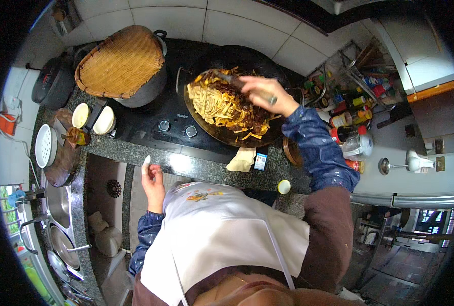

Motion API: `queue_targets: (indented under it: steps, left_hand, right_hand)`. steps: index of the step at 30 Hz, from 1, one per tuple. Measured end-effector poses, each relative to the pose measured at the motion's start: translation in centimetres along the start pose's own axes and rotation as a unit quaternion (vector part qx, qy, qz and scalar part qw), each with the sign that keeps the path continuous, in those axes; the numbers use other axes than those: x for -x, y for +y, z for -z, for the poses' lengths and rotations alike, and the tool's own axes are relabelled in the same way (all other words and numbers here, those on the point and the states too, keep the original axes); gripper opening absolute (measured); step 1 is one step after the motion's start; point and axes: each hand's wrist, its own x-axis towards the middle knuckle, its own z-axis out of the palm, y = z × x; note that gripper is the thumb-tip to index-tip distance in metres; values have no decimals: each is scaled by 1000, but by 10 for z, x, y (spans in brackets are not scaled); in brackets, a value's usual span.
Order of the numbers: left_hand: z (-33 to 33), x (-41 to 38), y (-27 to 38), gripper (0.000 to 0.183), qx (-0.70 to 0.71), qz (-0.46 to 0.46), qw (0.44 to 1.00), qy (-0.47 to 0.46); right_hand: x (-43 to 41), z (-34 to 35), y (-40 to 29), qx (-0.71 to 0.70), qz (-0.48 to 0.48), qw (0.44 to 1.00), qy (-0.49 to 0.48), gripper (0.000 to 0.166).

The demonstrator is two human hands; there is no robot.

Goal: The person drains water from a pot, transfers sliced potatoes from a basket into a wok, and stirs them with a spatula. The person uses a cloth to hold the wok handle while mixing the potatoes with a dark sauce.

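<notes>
My right hand grips the handle of a cooking spatula over a large dark wok on the black cooktop. The spatula's head is blurred and partly in the food. Pale, noodle-like strips lie on the wok's left side. Yellowish strips mixed with dark brown pieces fill the right and front. Away from the wok, my left hand is empty by the counter's front edge, its fingers apart. A white covering wraps one raised fingertip.
A large pot under a woven bamboo tray stands left of the wok. A folded cloth and small packet lie before it. Bowls and an open jar sit left. Bottles crowd the right.
</notes>
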Motion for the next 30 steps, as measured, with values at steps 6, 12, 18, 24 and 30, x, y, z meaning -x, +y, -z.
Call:
queue_targets:
  steps: [6, 12, 18, 24, 30]
  left_hand:
    - [-16, -15, -1, 45, 21, -14, 999, -42]
    - [-35, -31, 7, 45, 27, -21, 995, -96]
    - [-47, -44, 8, 46, 15, -42, 993, -110]
    - [-48, -51, -1, 45, 28, -32, 991, -126]
    - [-38, -55, -8, 46, 22, -31, 992, -122]
  right_hand:
    - [49, -10, -82, 184, 71, 967, -162, 22]
    - [108, -12, -128, 202, 40, 965, -160, 16]
    - [115, 14, -175, 214, -72, 966, -125, 23]
    - [76, 32, -214, 86, -188, 978, -2, 25]
    - [54, -23, -198, 91, -177, 980, 19, 25]
